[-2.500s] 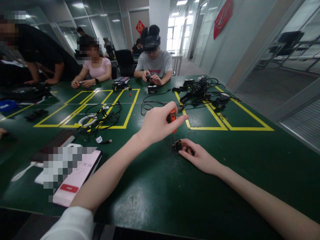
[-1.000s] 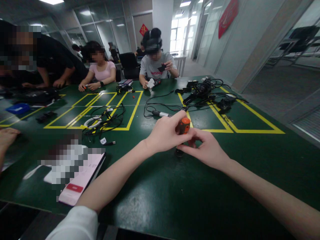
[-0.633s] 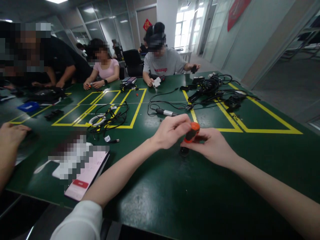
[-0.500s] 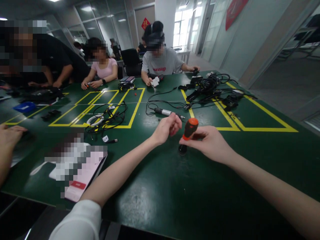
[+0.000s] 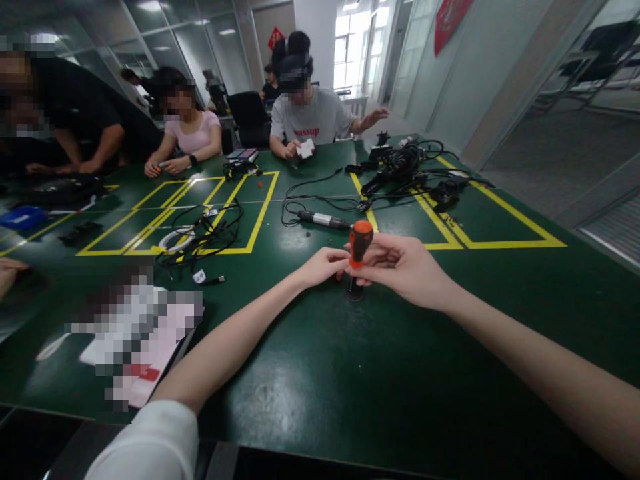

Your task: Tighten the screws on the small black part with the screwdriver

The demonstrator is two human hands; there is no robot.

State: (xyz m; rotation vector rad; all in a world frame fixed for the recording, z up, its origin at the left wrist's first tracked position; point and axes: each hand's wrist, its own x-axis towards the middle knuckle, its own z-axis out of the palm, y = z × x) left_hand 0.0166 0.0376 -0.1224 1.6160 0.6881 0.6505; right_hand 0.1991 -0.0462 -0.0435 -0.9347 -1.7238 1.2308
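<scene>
Although the smartphone with the pink screen [image 5: 160,340] lies nearest, at the left of the green table [image 5: 400,400], the work is a little farther, between the two hands. The right hand [image 5: 413,270] is closed in a pinch, with thumb and fingers around the lower handle of an orange-and-black screwdriver [image 5: 361,244], which stands almost upright, its top leaning slightly to the right. Below it, a small black part [image 5: 354,293] rests on its round base; whether the tip is seated in it I cannot tell, because the fingers cover this place. The left hand [image 5: 323,268] is half curled, its fingertips partly hidden behind the screwdriver, so I cannot say if they hold something. To do this step well, in my judgement, the shaft should be straight above the part, one hand steadying it low, and the pressure going gently downward; with a tilt, the tip could slip.

Just beyond lies a black-and-silver cylindrical tool [image 5: 323,219]. Farther, a heap of black cables [image 5: 407,170] is at the right, and across the table a co-worker in a grey T-shirt [image 5: 315,113] holds a white piece [image 5: 305,148].
</scene>
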